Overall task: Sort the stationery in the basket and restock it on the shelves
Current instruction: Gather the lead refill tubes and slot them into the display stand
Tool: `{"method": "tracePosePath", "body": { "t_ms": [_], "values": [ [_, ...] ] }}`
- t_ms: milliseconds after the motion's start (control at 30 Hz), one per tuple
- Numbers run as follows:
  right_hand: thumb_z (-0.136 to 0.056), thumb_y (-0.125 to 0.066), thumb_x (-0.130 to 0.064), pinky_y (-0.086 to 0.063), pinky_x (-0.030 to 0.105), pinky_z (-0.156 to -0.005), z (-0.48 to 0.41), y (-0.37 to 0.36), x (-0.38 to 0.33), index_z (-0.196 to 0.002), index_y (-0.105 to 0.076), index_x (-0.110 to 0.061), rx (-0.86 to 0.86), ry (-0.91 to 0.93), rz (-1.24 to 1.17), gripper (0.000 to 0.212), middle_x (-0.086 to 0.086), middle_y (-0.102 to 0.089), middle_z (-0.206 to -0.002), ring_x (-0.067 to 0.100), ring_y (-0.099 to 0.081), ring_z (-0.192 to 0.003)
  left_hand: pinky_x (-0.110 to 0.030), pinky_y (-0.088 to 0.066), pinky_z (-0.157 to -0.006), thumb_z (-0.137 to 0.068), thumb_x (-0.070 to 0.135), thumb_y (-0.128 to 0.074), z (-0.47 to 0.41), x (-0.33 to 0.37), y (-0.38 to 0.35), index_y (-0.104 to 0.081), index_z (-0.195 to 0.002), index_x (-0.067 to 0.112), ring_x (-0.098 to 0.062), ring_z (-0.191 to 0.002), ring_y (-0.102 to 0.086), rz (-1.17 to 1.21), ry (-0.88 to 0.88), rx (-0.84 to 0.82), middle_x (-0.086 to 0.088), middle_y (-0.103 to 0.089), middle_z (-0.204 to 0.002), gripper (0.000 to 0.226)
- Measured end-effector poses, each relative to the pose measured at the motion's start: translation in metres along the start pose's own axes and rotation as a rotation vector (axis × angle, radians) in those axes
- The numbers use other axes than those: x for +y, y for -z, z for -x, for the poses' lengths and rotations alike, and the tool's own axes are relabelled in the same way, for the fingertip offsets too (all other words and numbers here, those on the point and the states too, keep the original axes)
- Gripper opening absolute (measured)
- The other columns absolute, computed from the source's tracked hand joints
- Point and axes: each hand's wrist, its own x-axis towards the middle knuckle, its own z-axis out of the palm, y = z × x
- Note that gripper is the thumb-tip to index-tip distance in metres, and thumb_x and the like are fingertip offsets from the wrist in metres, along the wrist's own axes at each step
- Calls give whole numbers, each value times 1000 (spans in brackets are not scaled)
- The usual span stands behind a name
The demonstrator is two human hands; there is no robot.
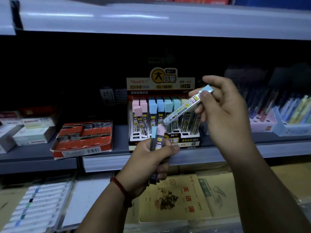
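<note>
- The left hand (151,158) is low and in the middle, fingers curled round a small bunch of lead tubes (157,137). It holds them nearly upright, with a blue cap and a pink cap poking out above the fist.
- A red string bracelet (120,187) sits on that wrist.
- The right hand (223,111) is higher and to the right. Its thumb and fingers pinch a single blue-capped lead tube (183,107) near the cap end.
- That tube is tilted, cap up to the right and its lower end pointing down-left towards the bunch. I cannot tell whether the two touch.
- Just behind both hands stands a display box (161,81) on the shelf (202,157), with rows of pink, blue, green and yellowish capped tubes upright in its slots.
- To the left of it on the same shelf lies an open red box (82,137), with white boxes (32,137) further left.
- To the right are pastel holders of pens (294,111), blurred.
- Below the shelf lie yellow notebooks (176,199) and a tray of pens (37,204).
</note>
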Motion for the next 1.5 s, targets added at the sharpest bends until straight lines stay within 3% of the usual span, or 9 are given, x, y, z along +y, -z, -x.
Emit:
{"method": "tracePosePath", "body": {
  "t_ms": [200, 300, 600, 967, 1033, 1133, 1267, 1367, 1500],
  "values": [
    [-106, -46, -7, -48, 33, -65, -2, 9, 3, -120, -54, -17, 51, 31, 55, 19, 0, -70, -101, 12, -59, -66, -21, -28, -42, -94, 13, -66, 0, 0, -1, -45, -67, 20, -13, -45, -23, -18, -8, -5, 4, -25, -57, 35],
    [-104, -52, -8, -52, 42, -62, -1, 9, 5, -118, -64, -20, 29, 72, 127, 22, 5, -67, -80, 20, -60, -63, -21, -27, -43, -94, 13, -66, 0, -1, -1, -45, -67, 21, -13, -45, -22, -14, -6, -2, 4, -25, -57, 36],
    [-104, -50, -7, -51, 21, -65, 2, -4, 17, -121, -67, -19, -49, 156, 244, 27, 4, -62, -87, 12, -63, -69, -21, -26, -43, -94, 13, -66, -1, -1, -2, -44, -67, 21, -13, -44, -22, -1, -5, 0, 3, -25, -57, 35],
    [-103, -53, -8, -43, 13, -69, 3, -5, 17, -121, -72, -15, -110, 253, 379, 27, -4, -57, -95, 7, -58, -77, -20, -27, -42, -94, 13, -66, -1, -1, -3, -44, -67, 22, -13, -44, -22, 3, -4, 2, 4, -24, -57, 36],
    [-103, -55, -15, -46, 21, -73, 4, -6, 22, -123, -72, -18, -109, 272, 479, 26, -5, -51, -101, 8, -53, -83, -20, -27, -42, -95, 13, -66, -1, -1, -3, -43, -67, 21, -13, -44, -22, 8, -3, -4, 4, -24, -57, 36],
    [-104, -54, -19, -51, 43, -70, 5, -7, 27, -130, -68, -24, -113, 280, 612, 30, -4, -45, -97, 15, -50, -82, -20, -27, -41, -96, 15, -64, -1, 0, -2, -47, -71, 21, -11, -44, -22, 49, 11, -11, 4, -23, -58, 31],
    [-102, -54, -13, -46, 34, -67, 6, -9, 22, -137, -63, -23, -100, 279, 565, 37, -3, -43, -93, 13, -48, -76, -22, -25, -44, -97, 25, -62, 0, 3, -3, -54, -99, 17, -11, -47, -24, 127, 14, -49, 3, -26, -62, 11],
    [-98, -62, -12, -38, 24, -60, 7, -10, 12, -113, -73, -19, -123, 273, 475, 20, -1, -50, -83, 14, -48, -66, -23, -26, -44, -93, 28, -64, 0, 2, -3, -55, -100, 18, -12, -47, -27, 155, -19, -63, 3, -28, -61, 15],
    [-92, -72, -20, -36, 22, -50, 10, -10, 5, -85, -74, -23, -310, 154, 299, 8, -7, -58, -64, 9, -43, -50, -23, -33, -43, -91, 26, -66, -1, 0, -2, -57, -94, 16, -14, -42, -33, 128, -125, 7, 0, -32, -60, 14]
  ]
}}
